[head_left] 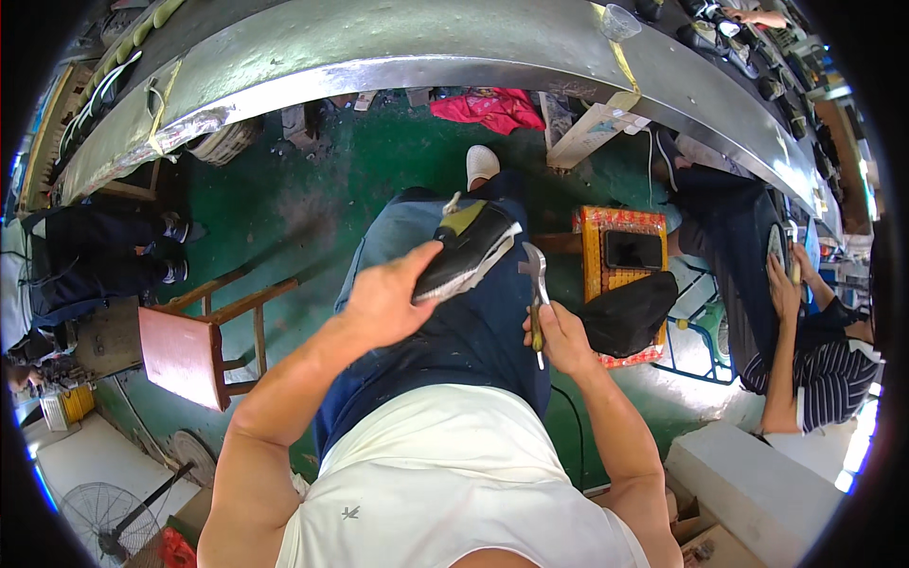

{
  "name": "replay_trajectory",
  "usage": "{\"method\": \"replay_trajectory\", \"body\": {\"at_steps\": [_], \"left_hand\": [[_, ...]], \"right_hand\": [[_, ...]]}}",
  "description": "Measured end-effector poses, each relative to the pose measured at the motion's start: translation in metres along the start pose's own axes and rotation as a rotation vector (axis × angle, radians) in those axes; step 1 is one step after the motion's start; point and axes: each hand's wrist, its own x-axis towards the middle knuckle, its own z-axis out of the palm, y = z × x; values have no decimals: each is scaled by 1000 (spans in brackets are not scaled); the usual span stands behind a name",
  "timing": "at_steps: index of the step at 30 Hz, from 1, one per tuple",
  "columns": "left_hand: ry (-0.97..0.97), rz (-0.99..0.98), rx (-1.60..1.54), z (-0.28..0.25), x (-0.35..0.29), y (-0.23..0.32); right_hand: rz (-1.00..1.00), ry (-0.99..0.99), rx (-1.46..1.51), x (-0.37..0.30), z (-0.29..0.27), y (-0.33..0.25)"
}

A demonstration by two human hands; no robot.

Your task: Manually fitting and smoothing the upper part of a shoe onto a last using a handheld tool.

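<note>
My left hand (383,303) grips a black shoe (469,248) with a white sole edge and a yellow-green patch, holding it over my lap, toe pointing up and to the right. My right hand (559,336) holds a metal pincer tool (537,279) with a yellowish handle; its jaws point upward just right of the shoe's sole, close to it. I sit with dark blue trousers and a white top below the hands.
A long metal conveyor table (398,47) curves across the top, with shoes at its right end. A wooden chair (194,346) stands at left, a yellow-orange stool (620,248) with a dark phone and a black bag (630,312) at right. Another seated person (805,350) works at far right.
</note>
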Motion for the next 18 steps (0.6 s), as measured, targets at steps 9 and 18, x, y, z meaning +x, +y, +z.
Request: {"method": "replay_trajectory", "body": {"at_steps": [9, 18], "left_hand": [[70, -136, -783, -5, 83, 28], [-30, -344, -898, 126, 42, -38]], "right_hand": [[-32, 36, -90, -12, -4, -25], [-137, -225, -578, -26, -9, -59]]}}
